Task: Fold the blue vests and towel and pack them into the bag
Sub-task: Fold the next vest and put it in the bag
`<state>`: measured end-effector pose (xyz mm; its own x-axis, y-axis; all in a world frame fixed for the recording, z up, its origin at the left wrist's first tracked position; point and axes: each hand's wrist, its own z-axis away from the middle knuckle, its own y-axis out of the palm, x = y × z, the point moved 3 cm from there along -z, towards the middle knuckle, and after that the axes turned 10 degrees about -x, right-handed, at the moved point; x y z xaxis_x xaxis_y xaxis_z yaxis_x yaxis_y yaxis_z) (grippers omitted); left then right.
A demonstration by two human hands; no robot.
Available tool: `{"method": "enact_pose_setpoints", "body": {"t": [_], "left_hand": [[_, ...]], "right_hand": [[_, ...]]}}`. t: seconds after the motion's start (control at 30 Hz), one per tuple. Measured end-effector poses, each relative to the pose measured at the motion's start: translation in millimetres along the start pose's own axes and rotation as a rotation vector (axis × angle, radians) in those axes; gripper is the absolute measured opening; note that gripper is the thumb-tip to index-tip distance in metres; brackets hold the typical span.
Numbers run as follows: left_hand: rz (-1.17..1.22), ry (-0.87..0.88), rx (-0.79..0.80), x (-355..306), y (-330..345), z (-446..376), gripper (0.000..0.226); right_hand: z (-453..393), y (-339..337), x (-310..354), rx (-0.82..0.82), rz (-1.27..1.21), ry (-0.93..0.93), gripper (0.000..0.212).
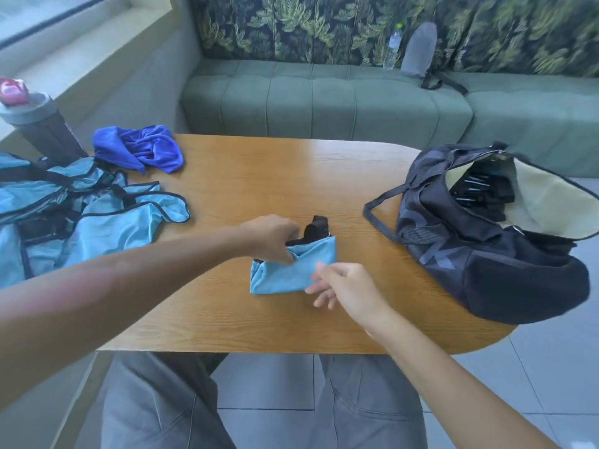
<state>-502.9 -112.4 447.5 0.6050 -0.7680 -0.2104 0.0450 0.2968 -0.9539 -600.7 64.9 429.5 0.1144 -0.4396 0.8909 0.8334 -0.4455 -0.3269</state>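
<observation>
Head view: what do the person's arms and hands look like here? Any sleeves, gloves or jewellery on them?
Both forearms are bare right up to the frame edges, so no sleeves show. The left hand and right hand have no gloves, and no rings, watch or bracelets are visible. The only clothing in view is grey trousers below the table edge.

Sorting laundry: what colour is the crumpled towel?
Deep royal blue towel, seen in the head view.

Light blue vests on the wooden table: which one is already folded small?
The light blue vest at the table's middle, gripped by the left hand; the other light blue vests lie unfolded in a heap at the left.
</observation>
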Motion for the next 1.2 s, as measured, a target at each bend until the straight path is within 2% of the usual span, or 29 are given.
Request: {"method": "enact_pose_setpoints", "body": {"t": [0.03, 0.1, 0.17, 0.23, 0.33, 0.47, 0.57, 0.63, 0.77, 0.93, 1.03, 1.13, 1.2], "left_hand": [[0.018, 0.029, -0.105, -12, -6, 9, 0.031], [-0.008, 0.129, -0.326, -35, -13, 31, 0.032], [-0.035, 0.277, -0.587, -55, -13, 54, 0.031], [-0.033, 0.397, -0.736, -68, -11, 71, 0.03], [0.111, 0.478, -0.684, -79, -10, 83, 0.035], [0.224, 0.543, -0.632, -97, -26, 91, 0.04], [0.239, 0.578, -0.632, -119, -43, 85, 0.04], [0.255, 0.58, -0.656, -135, -53, 76, 0.04], [0.263, 0.642, -0.655, -176, -73, 42, 0.032], [0.36, 0.659, -0.538, -223, -85, -23, 0.027], [0.347, 0.681, -0.579, -246, -102, -77, 0.03], [0.276, 0.666, -0.579, -262, -122, -137, 0.017], [0.097, 0.649, -0.482, -272, -128, -174, 0.019]], "right_hand": [[6, 5, 1, 0.087, -0.173, 0.083, 0.038], [12, 10, 6, 0.137, -0.479, 0.105, 0.05], [17, 11, 13, 0.103, -0.736, 0.062, 0.053], [22, 7, 19, 0.021, -0.91, 0.04, 0.054], [23, -3, 21, -0.134, -0.986, 0.01, 0.057], [18, -30, 24, -0.347, -1.005, 0.113, 0.058], [13, -61, 28, -0.427, -1.022, 0.125, 0.078], [10, -89, 33, -0.415, -1.018, 0.086, 0.086], [5, -153, 33, -0.289, -1.029, 0.038, 0.048], [-8, -220, 22, -0.3, -1.085, 0.078, 0.042], [-26, -251, 16, -0.358, -1.139, 0.128, 0.039], [-43, -271, 12, -0.398, -1.199, 0.188, 0.034], [-54, -279, 10, -0.385, -1.208, 0.222, 0.029]]}}
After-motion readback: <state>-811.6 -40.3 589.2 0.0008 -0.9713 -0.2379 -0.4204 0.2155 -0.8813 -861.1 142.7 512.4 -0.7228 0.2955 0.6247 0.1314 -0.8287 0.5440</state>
